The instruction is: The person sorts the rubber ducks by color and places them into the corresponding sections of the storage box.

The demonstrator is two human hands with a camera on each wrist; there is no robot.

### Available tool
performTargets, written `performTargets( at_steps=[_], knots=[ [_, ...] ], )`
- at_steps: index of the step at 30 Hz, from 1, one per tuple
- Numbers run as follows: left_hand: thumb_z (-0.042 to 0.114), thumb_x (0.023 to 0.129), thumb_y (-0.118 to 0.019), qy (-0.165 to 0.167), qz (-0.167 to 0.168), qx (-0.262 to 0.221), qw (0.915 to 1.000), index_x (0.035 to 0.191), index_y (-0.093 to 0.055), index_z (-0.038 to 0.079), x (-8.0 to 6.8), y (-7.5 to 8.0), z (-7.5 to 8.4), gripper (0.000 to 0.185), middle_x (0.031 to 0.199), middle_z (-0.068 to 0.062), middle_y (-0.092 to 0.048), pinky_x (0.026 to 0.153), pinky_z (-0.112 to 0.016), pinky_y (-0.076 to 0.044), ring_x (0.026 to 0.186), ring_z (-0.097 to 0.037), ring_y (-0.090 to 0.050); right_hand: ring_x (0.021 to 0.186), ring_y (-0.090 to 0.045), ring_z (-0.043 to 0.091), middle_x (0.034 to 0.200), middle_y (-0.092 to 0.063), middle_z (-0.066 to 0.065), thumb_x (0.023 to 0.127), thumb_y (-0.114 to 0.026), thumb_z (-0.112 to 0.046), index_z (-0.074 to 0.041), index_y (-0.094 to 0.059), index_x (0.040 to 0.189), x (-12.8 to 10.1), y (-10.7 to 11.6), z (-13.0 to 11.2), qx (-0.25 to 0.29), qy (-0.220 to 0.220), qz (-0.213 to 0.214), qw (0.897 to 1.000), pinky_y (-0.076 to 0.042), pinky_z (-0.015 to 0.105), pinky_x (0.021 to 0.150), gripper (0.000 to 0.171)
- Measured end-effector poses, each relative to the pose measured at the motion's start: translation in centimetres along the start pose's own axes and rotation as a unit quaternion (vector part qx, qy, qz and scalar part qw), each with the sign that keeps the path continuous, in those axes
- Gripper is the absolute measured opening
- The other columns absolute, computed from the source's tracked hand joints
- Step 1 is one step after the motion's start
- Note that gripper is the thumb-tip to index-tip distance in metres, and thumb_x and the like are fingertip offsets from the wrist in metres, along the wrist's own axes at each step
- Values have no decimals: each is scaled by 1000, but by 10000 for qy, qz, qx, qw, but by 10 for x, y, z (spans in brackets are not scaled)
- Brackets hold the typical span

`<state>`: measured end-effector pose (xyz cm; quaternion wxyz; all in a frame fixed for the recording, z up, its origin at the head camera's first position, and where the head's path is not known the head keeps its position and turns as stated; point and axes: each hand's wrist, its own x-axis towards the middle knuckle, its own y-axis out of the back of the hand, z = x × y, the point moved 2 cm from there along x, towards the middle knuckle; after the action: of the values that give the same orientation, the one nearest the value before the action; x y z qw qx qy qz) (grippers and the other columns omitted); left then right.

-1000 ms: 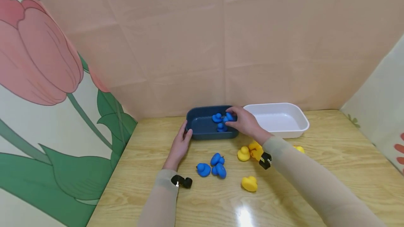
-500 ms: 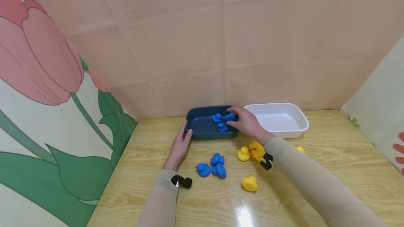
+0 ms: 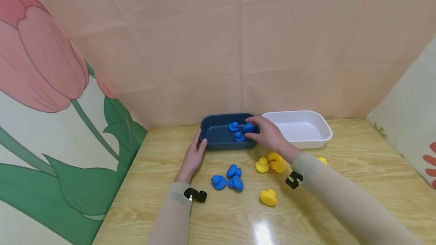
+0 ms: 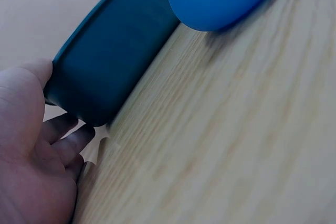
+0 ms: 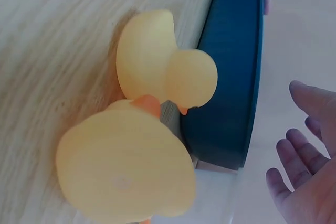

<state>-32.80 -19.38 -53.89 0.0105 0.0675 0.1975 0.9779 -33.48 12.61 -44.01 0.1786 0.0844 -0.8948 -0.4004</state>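
Observation:
A dark blue tray (image 3: pixel 218 146) stands at the back of the wooden table with three blue ducks (image 3: pixel 239 137) in it. My right hand (image 3: pixel 262 133) hovers at the tray's right end beside one duck (image 3: pixel 249 127). In the right wrist view that hand (image 5: pixel 310 166) has its fingers spread and holds nothing, next to the tray (image 5: pixel 231 77). My left hand (image 3: pixel 200 141) rests with relaxed fingers against the tray's left end. The left wrist view shows the left hand (image 4: pixel 37 150) at the tray's corner (image 4: pixel 115 51).
Three blue ducks (image 3: pixel 233 177) lie on the table in front of the tray. Several yellow ducks (image 3: pixel 268 197) lie to their right, two of them (image 5: pixel 168 72) close under my right wrist. An empty white tray (image 3: pixel 320 139) stands right of the blue one. Walls enclose three sides.
My right hand has let go of the blue duck, which now lies in the blue tray, and the forearm has drawn back a little. The left hand has stayed put.

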Motion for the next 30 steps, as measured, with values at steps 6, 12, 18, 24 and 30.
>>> performTargets(
  at_steps=[6,12,18,24,30],
  knots=[
    [67,113,-47,-1,10,72,10000,177,-29,28,0,1,1,77,180,-3,-30,132,-48,-28,163,-29,-32,129,-62,37,142,-68,15,99,-88,-21,-7,-67,148,-15,2,-10,178,149,-1,9997,-50,60,113,55],
    [67,113,-46,67,-26,124,9999,177,-28,30,0,2,1,77,180,-1,-29,132,-47,-28,164,-27,-31,129,-63,38,143,-68,13,98,-88,-19,-8,-67,149,-28,1,-19,300,298,-66,9991,-54,60,107,56],
    [65,114,-46,31,-30,102,9999,177,-28,29,0,2,2,75,180,-3,-29,132,-47,-28,164,-27,-31,130,-64,38,143,-68,11,97,-89,-21,-9,-68,148,-40,-1,-28,365,291,-136,9988,-53,60,109,57],
    [64,114,-47,53,-28,100,9999,177,-29,30,0,2,2,74,180,-2,-30,132,-45,-28,163,-26,-32,128,-65,38,139,-70,7,97,-89,-19,-11,-69,146,-54,-5,-34,453,421,-193,9979,-52,61,112,54],
    [62,115,-48,40,-29,84,10000,177,-30,28,0,2,3,73,180,-2,-30,132,-44,-29,163,-25,-32,127,-66,33,139,-71,5,97,-89,-22,-11,-70,145,-69,-9,-41,413,522,-240,9975,-55,58,108,53]
  ],
)
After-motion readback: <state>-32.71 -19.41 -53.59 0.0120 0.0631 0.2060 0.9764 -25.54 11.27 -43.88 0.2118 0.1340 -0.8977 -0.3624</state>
